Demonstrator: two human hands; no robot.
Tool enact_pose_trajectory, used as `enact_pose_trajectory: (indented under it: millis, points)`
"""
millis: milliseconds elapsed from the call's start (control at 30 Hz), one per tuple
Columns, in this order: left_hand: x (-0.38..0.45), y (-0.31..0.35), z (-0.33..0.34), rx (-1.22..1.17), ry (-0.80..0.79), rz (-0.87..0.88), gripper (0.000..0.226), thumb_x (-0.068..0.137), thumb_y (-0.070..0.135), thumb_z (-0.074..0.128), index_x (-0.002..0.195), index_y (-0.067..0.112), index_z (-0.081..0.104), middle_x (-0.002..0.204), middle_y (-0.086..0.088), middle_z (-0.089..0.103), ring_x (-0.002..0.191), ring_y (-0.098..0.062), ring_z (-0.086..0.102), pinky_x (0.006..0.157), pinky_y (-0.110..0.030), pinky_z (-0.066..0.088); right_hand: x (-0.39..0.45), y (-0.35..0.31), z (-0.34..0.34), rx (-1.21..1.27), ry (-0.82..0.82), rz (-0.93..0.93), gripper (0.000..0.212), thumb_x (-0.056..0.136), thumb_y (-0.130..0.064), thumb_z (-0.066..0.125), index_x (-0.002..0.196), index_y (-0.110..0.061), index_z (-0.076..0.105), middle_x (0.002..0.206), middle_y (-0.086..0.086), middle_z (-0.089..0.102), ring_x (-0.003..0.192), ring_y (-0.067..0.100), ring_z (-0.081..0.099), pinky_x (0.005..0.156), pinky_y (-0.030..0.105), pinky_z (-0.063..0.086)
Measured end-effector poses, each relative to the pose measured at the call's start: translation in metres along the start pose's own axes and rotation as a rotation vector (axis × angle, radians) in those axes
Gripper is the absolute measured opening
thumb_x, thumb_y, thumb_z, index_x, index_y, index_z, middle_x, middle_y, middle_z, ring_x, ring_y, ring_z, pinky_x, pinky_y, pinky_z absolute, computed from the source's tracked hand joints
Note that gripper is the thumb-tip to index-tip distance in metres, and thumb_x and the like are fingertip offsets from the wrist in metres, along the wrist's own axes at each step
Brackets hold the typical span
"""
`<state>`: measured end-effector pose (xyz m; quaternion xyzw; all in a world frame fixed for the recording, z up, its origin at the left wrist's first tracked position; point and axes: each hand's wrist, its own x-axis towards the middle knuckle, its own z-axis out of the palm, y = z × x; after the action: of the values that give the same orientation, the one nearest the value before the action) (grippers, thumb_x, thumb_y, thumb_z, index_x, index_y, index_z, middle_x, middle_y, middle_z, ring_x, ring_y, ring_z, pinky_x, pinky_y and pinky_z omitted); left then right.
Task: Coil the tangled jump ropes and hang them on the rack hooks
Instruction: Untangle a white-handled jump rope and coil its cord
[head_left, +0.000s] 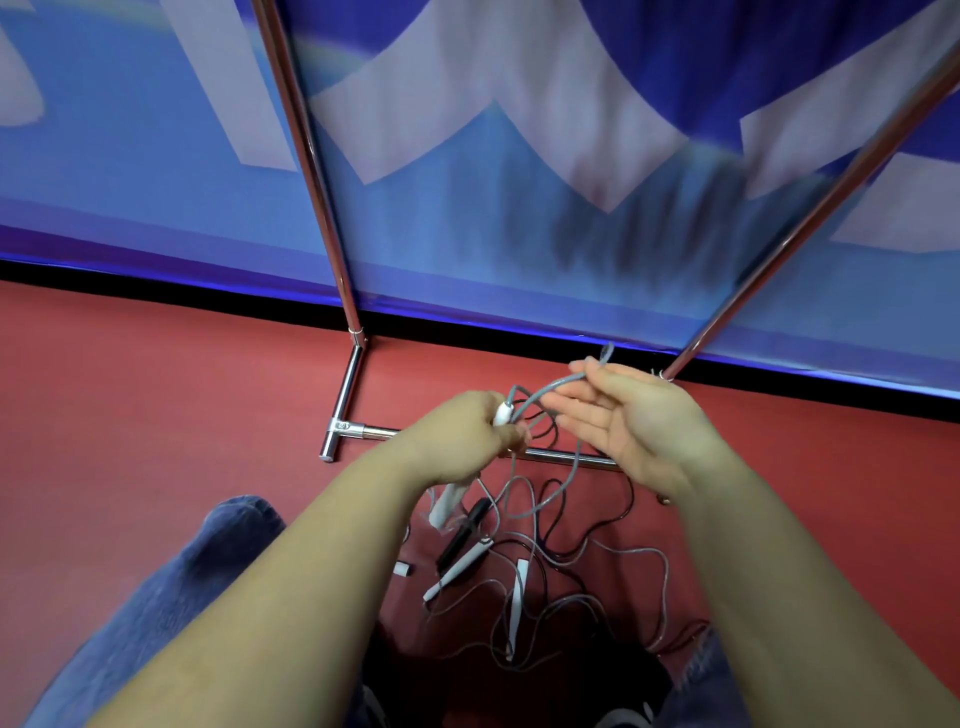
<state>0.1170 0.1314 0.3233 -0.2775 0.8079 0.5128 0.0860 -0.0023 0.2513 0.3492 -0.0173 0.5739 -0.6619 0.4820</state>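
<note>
- Left hand (462, 434): fingers curled round a white handle (503, 414) of a grey jump rope (550, 391), fist tight, handle tip poking out at the thumb side.
- Right hand (631, 415): palm turned up and toward the left hand, lower fingers straight and loosely spread; thumb and forefinger pinch the grey rope near its upper bend, with a short loop (605, 354) sticking up above the fingertips.
- Grey rope runs between the two hands, then drops in loops to the floor.
- Tangled pile (524, 571) of ropes on the red floor (156, 395), below and between the forearms: grey and black cords mixed, several white handles, one black handle (465, 530).
- Rack (343, 405): chrome tube frame standing on the floor just behind the hands; base bar runs behind the hands, two uprights rise left and right. Hooks out of view.
- Blue and white banner (467, 130) behind the rack.
- Blue denim knee (228, 525) at lower left.
</note>
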Motion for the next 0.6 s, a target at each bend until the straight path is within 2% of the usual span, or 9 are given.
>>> enact_pose_trajectory:
  millis: [67, 167, 233, 333, 467, 533, 600]
  points:
    - [0.000, 0.002, -0.001, -0.177, 0.064, -0.002, 0.013, 0.097, 0.015, 0.054, 0.084, 0.015, 0.056, 0.074, 0.002, 0.068, 0.073, -0.018, 0.061, 0.078, -0.034, 0.050, 0.001, -0.002, -0.003, 0.080, 0.011, 0.004, 0.018, 0.098, -0.015, 0.046, 0.093, -0.006, 0.061, 0.076, 0.008, 0.073, 0.069, 0.018, 0.072, 0.056, 0.024, 0.057]
    - [0.001, 0.001, -0.003, -0.373, 0.104, -0.033, 0.010, 0.096, 0.012, 0.054, 0.086, 0.013, 0.055, 0.071, -0.002, 0.070, 0.068, -0.022, 0.064, 0.074, -0.035, 0.052, 0.003, 0.000, -0.007, 0.084, -0.009, 0.016, 0.017, 0.097, -0.014, 0.046, 0.101, -0.006, 0.061, 0.093, 0.011, 0.071, 0.076, 0.019, 0.072, 0.061, 0.027, 0.059]
    - [0.002, 0.000, -0.003, -0.460, 0.108, -0.066, 0.010, 0.097, 0.010, 0.052, 0.088, 0.013, 0.056, 0.071, -0.003, 0.070, 0.062, -0.020, 0.065, 0.067, -0.031, 0.053, 0.004, 0.006, -0.009, -0.020, -0.052, 0.059, 0.017, 0.096, -0.009, 0.047, 0.107, -0.010, 0.060, 0.099, 0.011, 0.069, 0.081, 0.020, 0.071, 0.066, 0.029, 0.059]
    - [0.003, 0.002, -0.005, -0.602, 0.146, -0.116, 0.016, 0.098, 0.004, 0.045, 0.089, 0.012, 0.056, 0.069, -0.004, 0.070, 0.055, -0.016, 0.066, 0.060, -0.027, 0.054, 0.005, 0.016, -0.012, -0.306, -0.164, 0.198, 0.025, 0.092, -0.003, 0.053, 0.114, -0.013, 0.059, 0.104, 0.009, 0.068, 0.087, 0.021, 0.069, 0.071, 0.034, 0.058]
    - [0.003, 0.007, -0.007, -0.821, 0.174, -0.133, 0.020, 0.099, 0.003, 0.040, 0.089, 0.011, 0.056, 0.065, -0.003, 0.072, 0.055, -0.016, 0.068, 0.056, -0.026, 0.055, 0.007, 0.028, -0.013, -0.594, -0.289, 0.369, 0.031, 0.089, 0.003, 0.057, 0.111, -0.019, 0.057, 0.106, 0.007, 0.065, 0.093, 0.021, 0.064, 0.078, 0.037, 0.056]
    - [0.001, 0.011, -0.009, -0.907, 0.159, -0.127, 0.020, 0.100, 0.005, 0.038, 0.091, 0.012, 0.055, 0.068, -0.004, 0.073, 0.059, -0.017, 0.070, 0.059, -0.029, 0.056, 0.009, 0.037, -0.011, -0.695, -0.319, 0.377, 0.035, 0.087, 0.009, 0.054, 0.102, -0.021, 0.057, 0.106, 0.007, 0.065, 0.092, 0.020, 0.062, 0.079, 0.036, 0.054]
    - [0.001, 0.013, -0.012, -0.994, 0.145, -0.117, 0.020, 0.100, 0.006, 0.038, 0.093, 0.011, 0.055, 0.071, -0.005, 0.073, 0.061, -0.019, 0.071, 0.059, -0.030, 0.057, 0.012, 0.050, -0.007, -0.702, -0.297, 0.293, 0.041, 0.085, 0.016, 0.044, 0.095, -0.021, 0.059, 0.095, 0.005, 0.065, 0.080, 0.017, 0.063, 0.072, 0.031, 0.054]
